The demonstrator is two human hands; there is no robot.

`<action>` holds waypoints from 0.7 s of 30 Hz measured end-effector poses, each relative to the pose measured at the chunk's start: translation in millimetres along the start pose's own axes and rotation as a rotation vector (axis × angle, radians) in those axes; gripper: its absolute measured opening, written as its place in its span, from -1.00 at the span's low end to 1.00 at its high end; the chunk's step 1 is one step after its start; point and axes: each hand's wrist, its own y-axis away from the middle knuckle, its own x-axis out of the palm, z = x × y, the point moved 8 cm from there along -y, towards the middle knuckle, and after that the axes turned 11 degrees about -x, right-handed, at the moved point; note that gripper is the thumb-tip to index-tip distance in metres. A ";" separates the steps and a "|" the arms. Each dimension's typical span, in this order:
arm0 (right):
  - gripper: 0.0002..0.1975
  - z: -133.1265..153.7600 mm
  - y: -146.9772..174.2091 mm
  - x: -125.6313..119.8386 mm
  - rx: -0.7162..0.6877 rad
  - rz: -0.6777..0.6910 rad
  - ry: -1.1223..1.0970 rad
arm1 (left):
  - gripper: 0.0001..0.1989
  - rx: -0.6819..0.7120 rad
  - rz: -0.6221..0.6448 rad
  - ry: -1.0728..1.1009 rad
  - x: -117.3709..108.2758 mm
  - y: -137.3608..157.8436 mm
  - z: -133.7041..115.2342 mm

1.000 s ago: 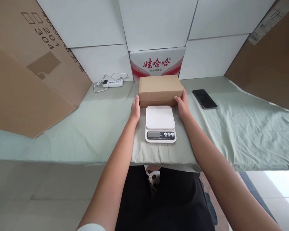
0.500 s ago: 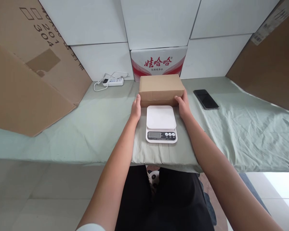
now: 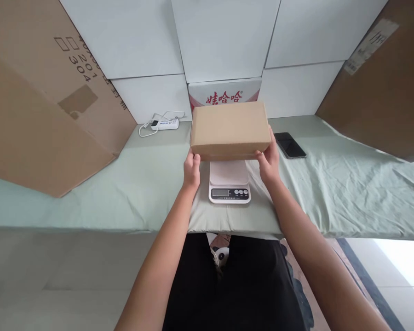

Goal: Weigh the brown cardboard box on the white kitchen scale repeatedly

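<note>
Between my two hands is a closed brown cardboard box (image 3: 230,124), raised above the table and overlapping the back of a white kitchen scale (image 3: 229,174). My left hand (image 3: 192,171) grips the box at its near left corner, thumb on the front side. At the near right corner my right hand (image 3: 269,160) holds it, thumb on the front and fingers around the side. The scale's platform is partly hidden under the box. Its display and buttons face me, and I can make out no digits on the display.
A black phone (image 3: 290,145) lies right of the box. A white power strip with a cable (image 3: 164,124) lies at the back left. Large cardboard sheets (image 3: 89,133) (image 3: 376,101) flank the green cloth-covered table (image 3: 152,184). Behind stands a white carton with red lettering (image 3: 224,90).
Both hands have lifted the cardboard box off the table and brought it toward me, over the back of the scale. The camera view has shifted slightly.
</note>
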 end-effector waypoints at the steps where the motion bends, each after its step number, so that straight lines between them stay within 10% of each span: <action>1: 0.02 6.2 8.3 -6.2 -0.012 0.011 0.015 | -0.14 0.003 0.015 -0.009 -0.9 11.2 -3.6; 8: -0.09 27.9 47.9 -31.1 -0.071 -0.034 0.083 | -0.24 0.008 0.090 -0.025 -7.3 65.5 -13.7; 21: -0.27 41.4 43.6 -25.4 0.075 -0.110 0.073 | -0.22 -0.086 0.059 -0.042 -10.9 66.3 -1.3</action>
